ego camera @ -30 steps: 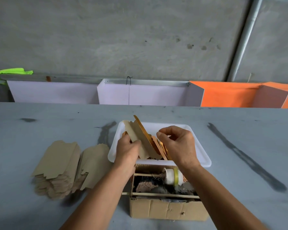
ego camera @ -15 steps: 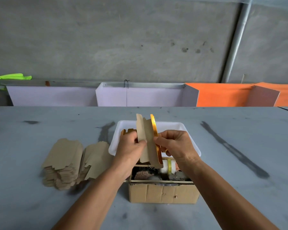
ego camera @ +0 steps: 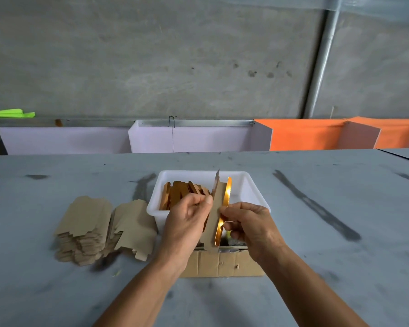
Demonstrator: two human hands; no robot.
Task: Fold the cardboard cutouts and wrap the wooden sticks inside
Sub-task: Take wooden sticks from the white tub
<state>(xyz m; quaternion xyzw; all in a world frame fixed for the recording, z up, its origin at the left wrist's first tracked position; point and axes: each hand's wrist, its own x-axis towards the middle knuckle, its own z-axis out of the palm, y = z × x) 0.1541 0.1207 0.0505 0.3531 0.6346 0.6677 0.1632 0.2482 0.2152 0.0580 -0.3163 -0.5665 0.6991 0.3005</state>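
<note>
**Two bare hands meeting at centre, each pinching**

Both bare forearms reach forward from the lower edge and angle inward, so the hands meet mid-frame. The left hand (ego camera: pixel 189 217) shows its back, thumb pressed against curled fingers in a pinch. The right hand (ego camera: pixel 248 224) sits just beside it, slightly lower, thumb and forefinger pinched together, remaining fingers curled beneath the palm.

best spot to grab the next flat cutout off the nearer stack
Probably the top sheet's near tabbed edge, coming in low from the person's side with the left hand. The stack fans out there, so that edge overhangs and a thumb can slip under; the far edge lies flush and gives no grip.
</note>
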